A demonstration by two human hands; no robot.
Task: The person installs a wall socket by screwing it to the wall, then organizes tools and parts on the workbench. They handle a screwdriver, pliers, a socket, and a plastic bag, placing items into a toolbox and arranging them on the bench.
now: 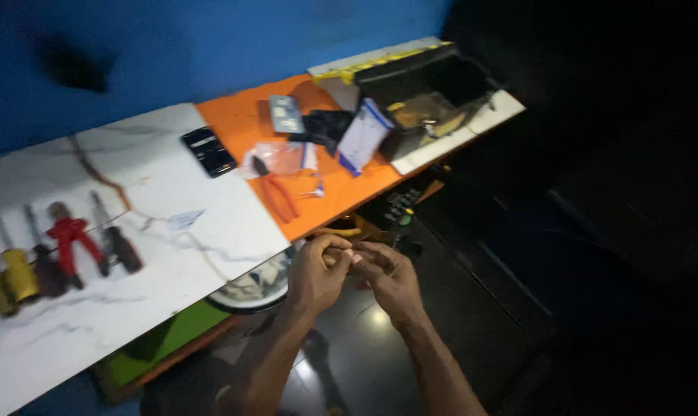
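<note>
- The left hand (316,273) and right hand (387,273) meet fingertip to fingertip just off the worktop (210,231) edge, pinching a small part (349,256) too tiny to identify; holding it close suits fine finger work.
- Orange pliers (278,196) lie near on the orange mat (241,119), within reach.
- Red pliers (70,240) and screwdrivers (118,243) lie in a row well apart, likely set aside.
</note>
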